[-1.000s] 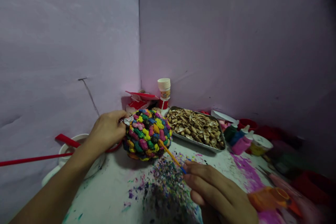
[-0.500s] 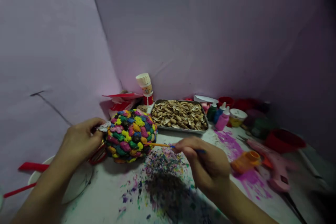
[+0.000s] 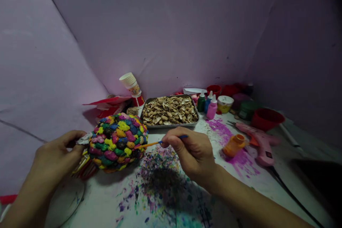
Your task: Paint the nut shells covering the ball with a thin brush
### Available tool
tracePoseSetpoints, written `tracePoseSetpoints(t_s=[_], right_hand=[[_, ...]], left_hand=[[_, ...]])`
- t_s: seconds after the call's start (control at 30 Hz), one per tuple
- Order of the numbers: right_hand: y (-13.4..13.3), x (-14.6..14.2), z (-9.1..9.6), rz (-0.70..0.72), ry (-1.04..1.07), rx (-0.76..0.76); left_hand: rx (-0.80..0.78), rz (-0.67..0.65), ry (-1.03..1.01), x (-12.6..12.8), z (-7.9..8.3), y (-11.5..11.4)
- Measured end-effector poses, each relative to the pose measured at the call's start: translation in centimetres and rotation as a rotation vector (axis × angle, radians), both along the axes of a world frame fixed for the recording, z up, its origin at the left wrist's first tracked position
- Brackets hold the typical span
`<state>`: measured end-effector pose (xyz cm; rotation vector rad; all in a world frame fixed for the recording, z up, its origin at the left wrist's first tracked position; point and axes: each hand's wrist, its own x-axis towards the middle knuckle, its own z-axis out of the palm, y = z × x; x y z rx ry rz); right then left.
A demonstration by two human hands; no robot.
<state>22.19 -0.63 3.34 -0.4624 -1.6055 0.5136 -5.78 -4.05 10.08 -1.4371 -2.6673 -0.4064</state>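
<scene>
A round ball covered in many-coloured painted shells (image 3: 117, 141) is held just above the paint-stained table (image 3: 112, 199). My left hand (image 3: 57, 155) grips it at its left end, fingers closed round a small whitish knob. My right hand (image 3: 191, 151) pinches a thin paintbrush (image 3: 157, 143) with an orange shaft and blue handle. The brush tip touches the ball's right side.
A metal tray of brown nutshells (image 3: 169, 110) sits behind the ball. Stacked paper cups (image 3: 131, 84) lean at its left. Paint bottles (image 3: 208, 104), a tipped orange bottle (image 3: 233, 145), a pink glue gun (image 3: 260, 141) and red bowls (image 3: 267, 118) lie right. A white plate (image 3: 64, 199) is lower left.
My view has swung right, so everything has slid left in the picture. My right hand has risen from the table and now holds the brush level against the ball's side.
</scene>
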Motion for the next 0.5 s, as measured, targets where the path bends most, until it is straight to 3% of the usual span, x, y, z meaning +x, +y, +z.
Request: tracePoseSetpoints(t_s=[0.13, 0.27, 0.4, 0.5], right_hand=[[0.5, 0.0, -0.1, -0.002, 0.149, -0.077], [1.9, -0.4, -0.9, 0.092, 0.437, -0.365], [2.4, -1.3, -2.4, 0.172, 0.316, -0.539], [1.8, -2.0, -3.3, 0.191, 0.091, -0.554]], left_hand=[[0.023, -0.004, -0.030, -0.3, -0.1, 0.0], [0.002, -0.002, -0.063, -0.1, 0.1, 0.1], [-0.026, -0.001, -0.053, -0.1, 0.4, 0.0], [-0.038, -0.028, -0.031, -1.3, 0.1, -0.1]])
